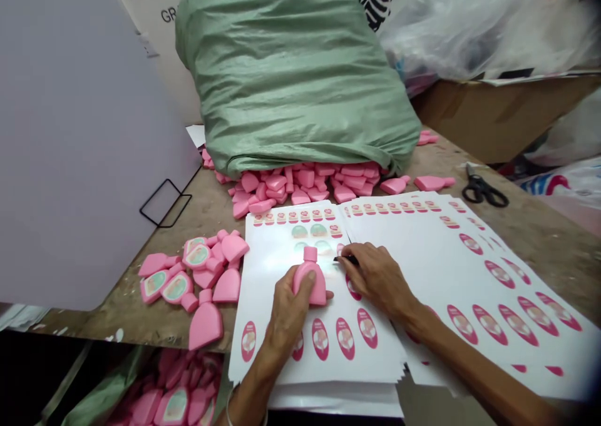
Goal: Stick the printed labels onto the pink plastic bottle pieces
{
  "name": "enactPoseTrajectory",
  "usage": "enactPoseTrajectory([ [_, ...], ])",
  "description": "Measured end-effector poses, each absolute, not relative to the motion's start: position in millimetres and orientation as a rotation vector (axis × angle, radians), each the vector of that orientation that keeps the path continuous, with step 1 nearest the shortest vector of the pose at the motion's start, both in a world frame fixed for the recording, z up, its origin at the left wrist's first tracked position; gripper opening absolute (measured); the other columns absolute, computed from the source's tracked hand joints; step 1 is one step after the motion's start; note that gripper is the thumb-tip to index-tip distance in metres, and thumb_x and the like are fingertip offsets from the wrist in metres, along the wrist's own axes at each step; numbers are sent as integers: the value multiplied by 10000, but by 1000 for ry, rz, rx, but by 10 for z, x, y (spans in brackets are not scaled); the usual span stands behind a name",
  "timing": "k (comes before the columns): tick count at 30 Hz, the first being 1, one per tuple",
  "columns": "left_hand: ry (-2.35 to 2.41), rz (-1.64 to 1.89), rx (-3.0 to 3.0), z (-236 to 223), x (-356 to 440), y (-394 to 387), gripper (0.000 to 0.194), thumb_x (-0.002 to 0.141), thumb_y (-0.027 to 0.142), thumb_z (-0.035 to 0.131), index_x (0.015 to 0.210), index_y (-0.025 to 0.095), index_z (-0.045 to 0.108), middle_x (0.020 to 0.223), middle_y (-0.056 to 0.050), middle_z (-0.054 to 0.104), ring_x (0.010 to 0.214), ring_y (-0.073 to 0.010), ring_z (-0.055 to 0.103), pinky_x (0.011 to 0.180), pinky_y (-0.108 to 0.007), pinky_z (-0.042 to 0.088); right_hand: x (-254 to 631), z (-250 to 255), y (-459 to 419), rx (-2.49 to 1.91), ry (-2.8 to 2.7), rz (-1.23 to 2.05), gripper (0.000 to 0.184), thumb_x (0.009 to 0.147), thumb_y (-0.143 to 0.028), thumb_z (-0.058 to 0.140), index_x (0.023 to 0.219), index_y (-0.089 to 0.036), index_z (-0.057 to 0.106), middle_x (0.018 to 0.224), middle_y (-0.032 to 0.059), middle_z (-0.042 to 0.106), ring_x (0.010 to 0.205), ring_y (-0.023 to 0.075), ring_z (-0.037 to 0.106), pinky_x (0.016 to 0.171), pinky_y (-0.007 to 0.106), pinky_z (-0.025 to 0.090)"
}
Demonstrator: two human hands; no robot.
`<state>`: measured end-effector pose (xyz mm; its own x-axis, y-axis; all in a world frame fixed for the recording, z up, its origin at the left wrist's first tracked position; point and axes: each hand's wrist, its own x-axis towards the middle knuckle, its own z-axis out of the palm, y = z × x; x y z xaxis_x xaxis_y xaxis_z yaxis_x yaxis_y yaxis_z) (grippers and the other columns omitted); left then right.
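Observation:
A small pink toy bottle (310, 285) with its cap end up is gripped in my left hand (284, 310), thumb across its plain front face. Under it lies a white sticker sheet (277, 276) printed with pink oval labels and small green labels. My right hand (378, 282) pinches a small black tool (348, 260) with a thin pointed tip, just above the green labels; its exact kind is unclear. To the left, several pink bottles (206, 319) lie in a loose pile, some with a green label on the face.
A second stack of sticker sheets (394, 244) lies to the right, with black scissors (483, 191) beyond it. At the back, a green sack (300, 82) spills pink bottles (305, 179). A black wire stand (165, 204) is at left. Below the table edge sits another bag of bottles (173, 388).

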<state>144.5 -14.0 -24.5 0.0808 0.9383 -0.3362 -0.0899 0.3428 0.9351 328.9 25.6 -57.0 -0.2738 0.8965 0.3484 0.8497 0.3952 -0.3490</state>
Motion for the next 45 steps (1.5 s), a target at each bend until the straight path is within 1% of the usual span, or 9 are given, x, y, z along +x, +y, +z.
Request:
enactPoseTrajectory([
  [4,1229,991,861,-261,1523,-128,367,814,467,588,973,137,572,789,-89,670,741,-242,697,594,-270,507,3288,-664,269,-1451,-2247,14,182,925,-278,440,845,-180,570,763,50,639,728,181,551,689,324,342],
  [9,1236,999,885,-289,1508,-128,346,811,477,591,918,148,570,748,-67,649,751,-235,698,619,-259,501,3334,-639,314,-1412,-2254,179,158,907,-272,463,808,-198,561,736,32,630,712,168,551,689,317,353],
  [12,1221,987,902,-315,1490,-124,348,819,483,577,925,151,563,757,-61,636,754,-232,697,631,-264,507,3329,-646,323,-1426,-2238,271,137,878,-310,513,799,-204,552,730,22,625,698,169,551,685,321,370],
  [18,1178,1010,907,-351,1475,-119,361,842,490,542,968,152,543,843,-60,610,748,-216,696,650,-278,530,3262,-618,240,-1366,-2117,193,208,834,-382,581,755,-190,570,690,32,617,638,162,541,665,326,390],
  [23,1126,1032,785,-321,1450,-131,427,808,512,587,1016,141,556,849,-80,644,742,-218,693,663,-296,547,3258,-340,137,-1462,-1702,582,268,803,-450,612,738,-194,567,656,-4,580,591,127,518,552,258,409],
  [29,881,1163,526,-235,1434,-203,579,859,600,438,1080,93,611,1020,-139,662,894,-232,657,729,-341,578,3076,-192,10,-1448,-1590,954,385,778,-495,627,972,-172,704,738,26,674,613,144,585,536,261,478],
  [32,842,1175,489,-184,1425,-233,561,880,577,421,1095,99,621,1050,-134,663,932,-239,646,749,-361,583,2954,-178,-47,-1414,-1580,952,353,772,-477,640,929,-174,731,852,57,721,732,193,647,640,304,535],
  [35,814,1164,483,-158,1412,-250,544,896,560,402,1110,111,621,1064,-128,663,931,-243,654,734,-363,589,2875,-135,-87,-1394,-1580,923,296,772,-444,654,896,-188,735,862,55,733,772,209,668,694,321,550],
  [45,775,1140,499,-161,1384,-245,535,930,522,345,1071,97,638,987,-132,689,895,-241,675,679,-323,588,2827,-120,-108,-1346,-1677,778,224,805,-379,637,895,-190,715,858,49,725,742,186,666,669,306,539],
])
